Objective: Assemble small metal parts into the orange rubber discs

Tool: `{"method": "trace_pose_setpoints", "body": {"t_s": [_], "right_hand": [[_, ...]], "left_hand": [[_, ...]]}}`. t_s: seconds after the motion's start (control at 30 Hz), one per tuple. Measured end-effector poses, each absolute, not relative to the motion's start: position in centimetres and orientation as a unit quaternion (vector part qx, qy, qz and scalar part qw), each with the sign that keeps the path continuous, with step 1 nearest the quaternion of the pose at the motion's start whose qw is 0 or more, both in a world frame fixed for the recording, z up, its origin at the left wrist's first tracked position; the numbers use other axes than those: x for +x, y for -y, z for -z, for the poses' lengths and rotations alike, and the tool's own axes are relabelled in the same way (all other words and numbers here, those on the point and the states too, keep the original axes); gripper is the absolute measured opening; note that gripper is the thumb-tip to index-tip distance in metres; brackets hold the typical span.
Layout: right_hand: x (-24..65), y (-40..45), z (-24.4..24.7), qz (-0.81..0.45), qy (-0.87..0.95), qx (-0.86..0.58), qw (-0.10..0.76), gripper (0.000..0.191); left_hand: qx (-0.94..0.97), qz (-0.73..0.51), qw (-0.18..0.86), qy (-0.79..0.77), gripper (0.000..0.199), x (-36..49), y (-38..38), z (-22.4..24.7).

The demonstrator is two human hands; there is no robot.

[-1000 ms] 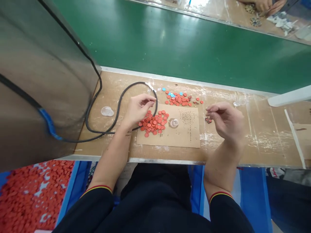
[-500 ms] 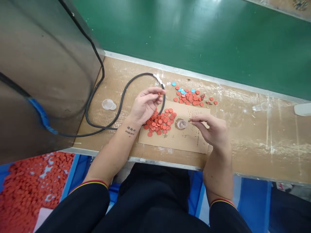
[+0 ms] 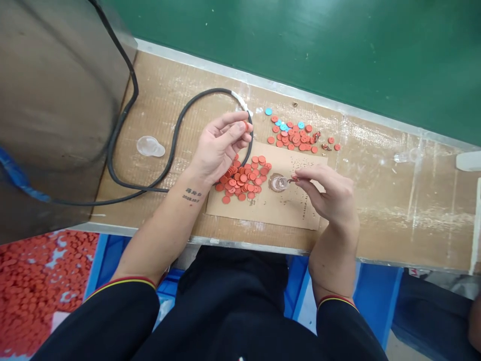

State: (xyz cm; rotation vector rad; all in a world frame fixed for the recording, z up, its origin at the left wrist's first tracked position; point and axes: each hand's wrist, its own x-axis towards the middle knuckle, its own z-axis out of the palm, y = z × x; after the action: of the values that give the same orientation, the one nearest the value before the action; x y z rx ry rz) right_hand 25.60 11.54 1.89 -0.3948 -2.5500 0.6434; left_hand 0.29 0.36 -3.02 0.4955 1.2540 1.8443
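Observation:
My left hand (image 3: 221, 145) is raised over a pile of red button-like discs (image 3: 244, 179). Its thumb and fingertips pinch one red disc (image 3: 246, 125). To the right, my right hand (image 3: 326, 190) is closed, thumb against forefinger, on a small thin dark tool whose kind I cannot make out. The tool's tip (image 3: 289, 180) is at the rim of a small clear cup (image 3: 280, 183). Both the cup and the pile are on a cardboard sheet (image 3: 263, 213) dotted with small dark marks.
Behind the sheet lie more red discs (image 3: 302, 147) with several blue discs (image 3: 268, 111). A black cable (image 3: 176, 128) loops across the left, near a clear plastic cap (image 3: 150, 146). Below the table edge at left is a bin of red discs (image 3: 41, 286). Another person's dark-clothed leg (image 3: 432, 316) shows at right.
The view has shifted a little. My left fingers have turned the red disc so its face shows. My right hand has brought the thin tool's tip to the cup's rim.

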Motion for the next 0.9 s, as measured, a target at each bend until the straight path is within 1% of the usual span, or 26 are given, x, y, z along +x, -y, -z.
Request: {"method": "trace_pose_setpoints", "body": {"t_s": [0.07,0.13,0.37,0.5,0.77,0.9], "right_hand": [[25.5,-11.6,-2.0,-0.234,0.934,-0.142,0.229,0.011],[25.5,-11.7,-2.0,-0.232,0.937,-0.133,0.226,0.009],[25.2,-11.4,-2.3,-0.211,0.943,-0.099,0.239,0.015],[25.0,-11.3,-2.4,-0.212,0.943,-0.089,0.240,0.014],[25.0,-11.4,-2.3,-0.212,0.946,-0.091,0.228,0.014],[25.0,-11.4,-2.2,-0.205,0.947,-0.098,0.225,0.012]], "left_hand": [[0.193,-0.737,0.417,-0.495,0.016,0.3,-0.4,2.9],[0.190,-0.742,0.413,-0.493,0.016,0.4,-0.4,2.8],[0.187,-0.744,0.429,-0.477,0.020,0.6,-0.4,2.2],[0.168,-0.732,0.434,-0.499,0.020,0.7,-0.3,1.5],[0.153,-0.719,0.437,-0.518,0.011,0.8,-0.4,0.9],[0.156,-0.718,0.436,-0.519,0.011,0.8,-0.4,1.1]]}}
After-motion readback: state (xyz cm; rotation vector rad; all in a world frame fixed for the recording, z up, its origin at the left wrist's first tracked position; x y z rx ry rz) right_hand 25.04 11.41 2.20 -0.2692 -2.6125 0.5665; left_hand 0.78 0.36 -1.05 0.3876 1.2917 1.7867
